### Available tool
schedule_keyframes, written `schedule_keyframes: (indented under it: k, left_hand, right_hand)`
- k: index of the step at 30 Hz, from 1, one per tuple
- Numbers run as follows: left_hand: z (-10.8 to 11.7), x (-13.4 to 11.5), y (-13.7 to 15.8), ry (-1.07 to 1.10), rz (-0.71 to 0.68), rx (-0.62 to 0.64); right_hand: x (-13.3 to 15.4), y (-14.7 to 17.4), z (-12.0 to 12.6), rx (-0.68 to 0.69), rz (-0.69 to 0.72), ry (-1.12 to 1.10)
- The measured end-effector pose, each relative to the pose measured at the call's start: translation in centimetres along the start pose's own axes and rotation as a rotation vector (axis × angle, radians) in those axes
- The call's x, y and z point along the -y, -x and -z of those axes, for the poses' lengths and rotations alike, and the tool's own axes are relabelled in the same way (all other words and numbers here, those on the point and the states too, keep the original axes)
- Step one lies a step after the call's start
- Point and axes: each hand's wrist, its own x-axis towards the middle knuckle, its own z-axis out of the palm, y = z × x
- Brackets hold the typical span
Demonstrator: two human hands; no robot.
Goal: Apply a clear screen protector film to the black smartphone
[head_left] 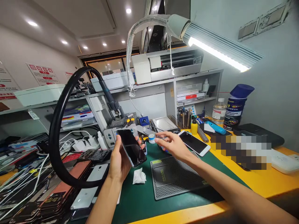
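Note:
My left hand is wrapped round a smartphone with a dark screen, held tilted above the mat, thumb on one edge and fingertips on the other. My right hand is over the mat with fingers bent and thumb and forefinger close together; what they pinch, if anything, I cannot make out. Right by its fingertips stands a small round blue-and-white tin. Beneath this hand lies a grey perforated pad. A crumpled white tissue rests on the green mat below the phone.
A white-framed phone lies beyond my right hand. Phones and parts are piled at left, where a thick black hose arches. A lamp hangs overhead. A spray can and bottle stand at right.

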Motion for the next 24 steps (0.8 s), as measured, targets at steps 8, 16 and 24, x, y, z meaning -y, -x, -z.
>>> schedule_keyframes:
  k: [8,16,24]
  left_hand:
    - [-0.5,0.2,0.2,-0.020,0.172,0.009]
    - [-0.3,0.0,-0.1,-0.013,0.168,0.011]
    - [-0.5,0.1,0.1,-0.038,0.160,0.021]
  right_hand:
    - [-0.9,0.4,-0.7,-0.057,0.272,0.358]
    - [-1.5,-0.3,-0.4,-0.063,0.209,0.247]
    - [-0.1,-1.9,2.8,0.006,-0.006,0.057]
